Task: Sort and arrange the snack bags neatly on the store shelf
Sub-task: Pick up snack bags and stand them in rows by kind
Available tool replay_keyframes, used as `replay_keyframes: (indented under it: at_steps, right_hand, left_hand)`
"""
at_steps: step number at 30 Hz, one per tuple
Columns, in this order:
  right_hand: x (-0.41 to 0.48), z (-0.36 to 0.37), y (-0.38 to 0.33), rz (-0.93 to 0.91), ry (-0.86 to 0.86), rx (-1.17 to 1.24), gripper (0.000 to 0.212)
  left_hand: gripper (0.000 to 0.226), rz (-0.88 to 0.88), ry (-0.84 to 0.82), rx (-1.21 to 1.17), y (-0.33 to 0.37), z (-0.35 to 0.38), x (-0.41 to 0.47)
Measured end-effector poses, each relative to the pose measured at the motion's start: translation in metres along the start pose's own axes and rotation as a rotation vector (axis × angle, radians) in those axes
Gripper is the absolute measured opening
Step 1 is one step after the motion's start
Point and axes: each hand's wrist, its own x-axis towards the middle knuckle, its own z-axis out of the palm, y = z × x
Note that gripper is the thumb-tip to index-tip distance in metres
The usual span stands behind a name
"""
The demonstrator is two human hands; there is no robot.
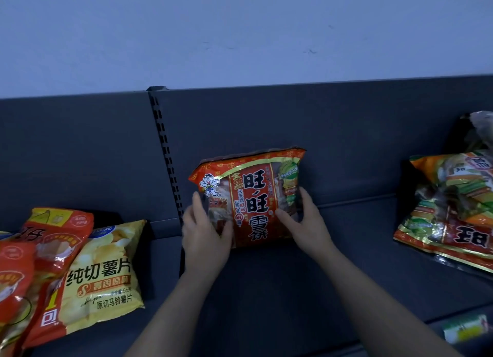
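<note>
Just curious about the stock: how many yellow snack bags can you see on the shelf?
1: the yellow chip bag lies at the left, partly under red bags. More could be hidden beneath that pile.

The red bag [248,196] in the middle read 旺旺雪饼 in big black characters, with 天天吃旺旺 and 运气会旺 in smaller print on a strip beside them. The yellow bag [102,274] on the left said 纯切薯片 across its front, then 原切马铃薯片 lower down, and a weight that looked like 56克. On the orange-green bag [450,210] at right, one large black character showed, too cut off to read.
</note>
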Motion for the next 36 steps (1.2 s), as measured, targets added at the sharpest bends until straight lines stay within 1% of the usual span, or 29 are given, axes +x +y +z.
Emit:
replay_keyframes:
  at_steps: [2,4,6,9,13,17,27,32,36]
  right_hand:
    - [-0.006,-0.011,-0.003,0.023,0.038,-0.168,0.075]
    - [-0.011,-0.027,-0.004,0.019,0.085,-0.323,0.072]
    - [-0.017,-0.046,-0.005,0.007,0.109,-0.452,0.065]
    - [-0.027,-0.080,-0.004,0.010,0.161,-0.616,0.061]
    - [-0.044,-0.132,0.002,0.049,0.248,-0.750,0.060]
    - [-0.060,-0.191,0.011,0.078,0.323,-0.841,0.059]
    - [-0.080,-0.365,0.029,0.115,0.485,-0.996,0.053]
    - [-0.074,-0.444,0.039,0.170,0.516,-0.986,0.055]
    - [-0.063,-0.486,0.045,0.195,0.543,-0.868,0.053]
  left_hand:
    - [0.081,0.126,0.187,0.108,0.019,-0.007,-0.006]
    - [0.069,0.246,0.261,0.159,0.037,-0.005,-0.009]
    - [0.060,0.357,0.241,0.204,0.054,0.003,-0.010]
    - [0.057,0.479,0.170,0.262,0.080,0.022,-0.012]
    - [0.059,0.510,0.033,0.303,0.118,0.053,-0.020]
    - [0.059,0.571,-0.051,0.335,0.166,0.089,-0.036]
    - [0.058,0.698,-0.126,0.278,0.309,0.190,-0.081]
    - [0.051,0.697,-0.152,0.278,0.372,0.234,-0.088]
    - [0.053,0.622,-0.212,0.264,0.408,0.264,-0.088]
